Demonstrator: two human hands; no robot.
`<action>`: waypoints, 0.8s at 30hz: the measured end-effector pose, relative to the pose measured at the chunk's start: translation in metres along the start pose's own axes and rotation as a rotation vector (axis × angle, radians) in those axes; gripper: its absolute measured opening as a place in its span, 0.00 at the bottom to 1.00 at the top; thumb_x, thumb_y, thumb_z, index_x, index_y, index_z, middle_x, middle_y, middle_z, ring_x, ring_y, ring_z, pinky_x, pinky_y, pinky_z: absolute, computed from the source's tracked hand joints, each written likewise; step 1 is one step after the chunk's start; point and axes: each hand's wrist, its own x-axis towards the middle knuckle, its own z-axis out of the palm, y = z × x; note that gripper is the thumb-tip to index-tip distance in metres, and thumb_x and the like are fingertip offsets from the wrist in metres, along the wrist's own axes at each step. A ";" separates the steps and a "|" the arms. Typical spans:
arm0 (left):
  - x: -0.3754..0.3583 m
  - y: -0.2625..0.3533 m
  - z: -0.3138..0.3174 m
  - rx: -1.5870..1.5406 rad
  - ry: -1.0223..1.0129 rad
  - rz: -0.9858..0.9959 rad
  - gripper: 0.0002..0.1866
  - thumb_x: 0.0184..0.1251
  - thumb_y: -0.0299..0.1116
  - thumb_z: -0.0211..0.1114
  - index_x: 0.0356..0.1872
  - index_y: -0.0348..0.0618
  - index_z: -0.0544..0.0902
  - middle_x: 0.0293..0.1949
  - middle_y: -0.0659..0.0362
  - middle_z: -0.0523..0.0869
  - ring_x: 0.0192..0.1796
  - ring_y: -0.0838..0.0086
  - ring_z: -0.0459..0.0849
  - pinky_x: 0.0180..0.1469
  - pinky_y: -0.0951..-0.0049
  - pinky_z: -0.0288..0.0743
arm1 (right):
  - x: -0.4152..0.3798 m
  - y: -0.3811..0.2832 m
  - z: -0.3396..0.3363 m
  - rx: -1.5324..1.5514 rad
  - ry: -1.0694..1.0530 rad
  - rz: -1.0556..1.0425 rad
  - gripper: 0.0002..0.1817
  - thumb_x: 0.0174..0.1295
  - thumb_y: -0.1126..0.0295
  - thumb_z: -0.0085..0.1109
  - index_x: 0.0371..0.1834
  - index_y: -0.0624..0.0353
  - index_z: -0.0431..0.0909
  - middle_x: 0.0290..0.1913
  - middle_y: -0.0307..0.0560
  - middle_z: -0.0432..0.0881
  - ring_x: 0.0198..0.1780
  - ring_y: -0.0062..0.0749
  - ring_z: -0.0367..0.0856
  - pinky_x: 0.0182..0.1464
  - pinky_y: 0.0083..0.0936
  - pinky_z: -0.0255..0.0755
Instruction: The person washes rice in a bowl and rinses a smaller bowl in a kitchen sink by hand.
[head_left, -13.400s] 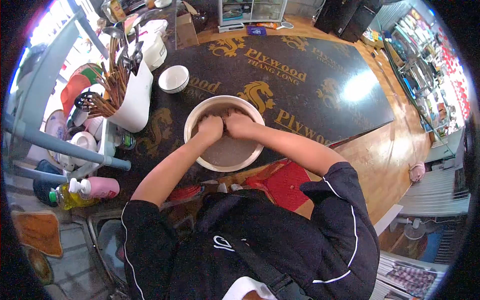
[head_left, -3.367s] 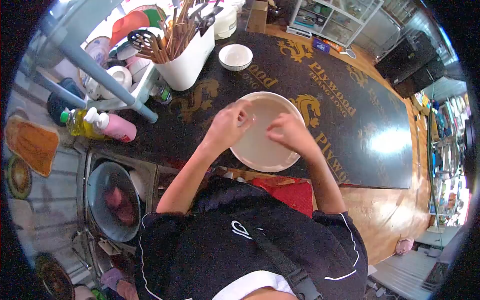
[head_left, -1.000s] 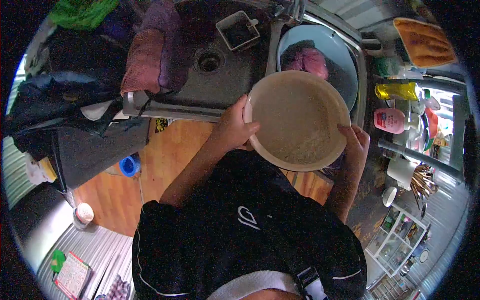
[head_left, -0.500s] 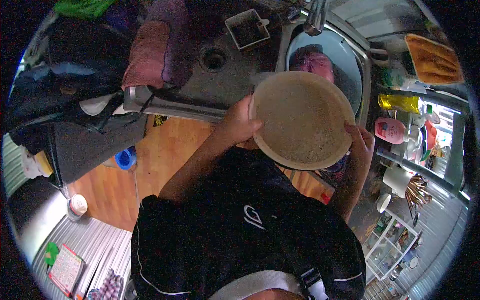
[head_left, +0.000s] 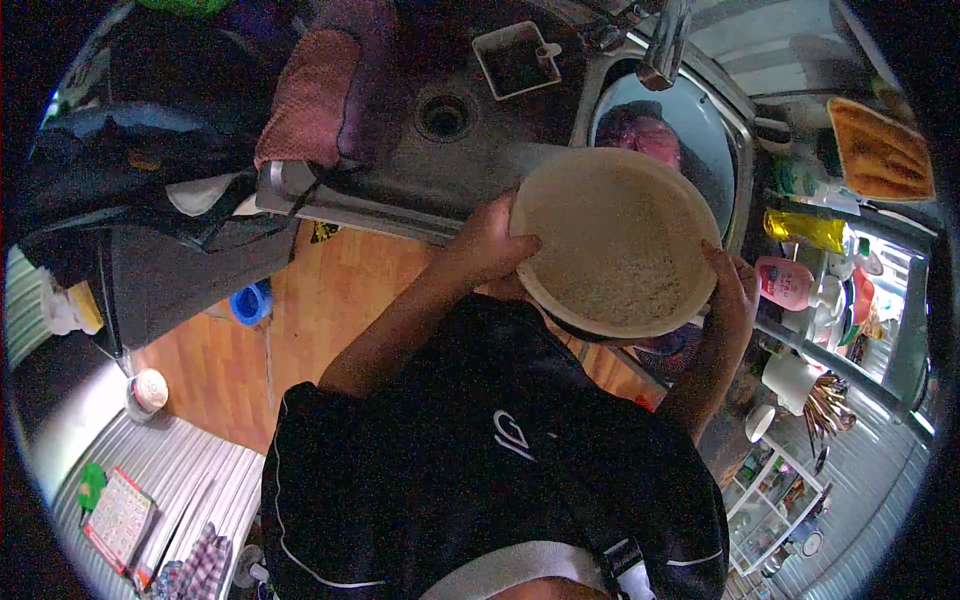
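Observation:
I hold a round, cream-coloured basin (head_left: pixel 570 200) in front of my body, over the near edge of the sink unit. Small pale grains (head_left: pixel 640 295) lie inside it, gathered toward its near right side; their kind is too blurred to tell. My left hand (head_left: pixel 495 240) grips the left rim, its thumb on the inner face. On the right rim, my right hand (head_left: pixel 732 285) is closed, with its other fingers partly hidden behind the side. Just beyond the basin, a light blue tub (head_left: pixel 705 150) sits in the right sink bowl with a pink bundle (head_left: pixel 645 135) in it.
A metal faucet (head_left: pixel 665 50) reaches over the tub. Left of it are a square white container (head_left: pixel 515 60), a drain hole (head_left: pixel 443 117) and a pink towel (head_left: pixel 312 100). Along the right stand a pink soap bottle (head_left: pixel 785 283) and a yellow bottle (head_left: pixel 805 230).
The camera view has shifted slightly, so the surroundings sit a little lower and mostly further right near the sink. Both hands keep hold of the basin, and the grains inside show more clearly.

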 end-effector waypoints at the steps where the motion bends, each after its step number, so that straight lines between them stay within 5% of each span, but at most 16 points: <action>1: 0.001 0.000 0.000 -0.012 -0.006 -0.025 0.25 0.42 0.25 0.58 0.47 0.32 0.66 0.42 0.47 0.75 0.47 0.62 0.74 0.50 0.67 0.65 | 0.001 -0.001 0.001 0.007 0.023 -0.016 0.13 0.48 0.65 0.54 0.23 0.67 0.77 0.19 0.37 0.74 0.20 0.16 0.67 0.23 0.13 0.61; 5: 0.006 -0.015 -0.003 -0.075 -0.051 0.087 0.27 0.45 0.27 0.57 0.50 0.35 0.63 0.45 0.52 0.74 0.47 0.67 0.73 0.50 0.68 0.65 | 0.009 0.002 -0.006 -0.165 -0.023 0.021 0.14 0.48 0.65 0.53 0.25 0.68 0.77 0.21 0.39 0.76 0.22 0.17 0.69 0.25 0.14 0.62; 7: 0.008 -0.018 -0.006 -0.073 -0.115 -0.007 0.27 0.46 0.28 0.57 0.51 0.35 0.63 0.46 0.53 0.73 0.47 0.68 0.73 0.50 0.68 0.66 | 0.007 -0.002 0.001 -0.144 0.013 -0.042 0.13 0.44 0.64 0.54 0.22 0.66 0.76 0.16 0.35 0.72 0.18 0.16 0.65 0.21 0.12 0.56; 14: 0.006 -0.012 -0.007 -0.120 -0.094 0.018 0.27 0.45 0.24 0.57 0.51 0.36 0.63 0.45 0.49 0.73 0.48 0.64 0.72 0.51 0.67 0.64 | 0.007 -0.006 0.002 -0.146 -0.010 -0.015 0.14 0.46 0.64 0.53 0.19 0.67 0.75 0.17 0.36 0.73 0.21 0.16 0.65 0.25 0.16 0.59; 16: -0.004 0.017 -0.009 -0.151 -0.067 -0.186 0.27 0.46 0.24 0.56 0.52 0.36 0.62 0.45 0.49 0.73 0.48 0.64 0.72 0.51 0.68 0.64 | 0.003 -0.016 0.010 -0.103 0.015 -0.059 0.13 0.45 0.65 0.53 0.16 0.67 0.74 0.17 0.36 0.72 0.20 0.16 0.64 0.24 0.16 0.58; 19: -0.003 0.023 -0.012 -0.068 -0.099 -0.193 0.26 0.47 0.23 0.55 0.51 0.36 0.63 0.45 0.50 0.73 0.48 0.65 0.73 0.51 0.68 0.64 | 0.005 -0.019 0.009 -0.132 -0.043 0.006 0.14 0.44 0.63 0.53 0.24 0.66 0.76 0.20 0.39 0.75 0.21 0.19 0.69 0.25 0.14 0.61; 24: 0.004 0.001 -0.011 -0.061 -0.085 -0.120 0.23 0.48 0.22 0.54 0.50 0.35 0.65 0.44 0.50 0.74 0.46 0.65 0.74 0.49 0.68 0.66 | 0.008 -0.018 0.010 -0.165 -0.038 0.004 0.13 0.45 0.64 0.53 0.20 0.66 0.75 0.18 0.37 0.73 0.20 0.17 0.66 0.24 0.16 0.60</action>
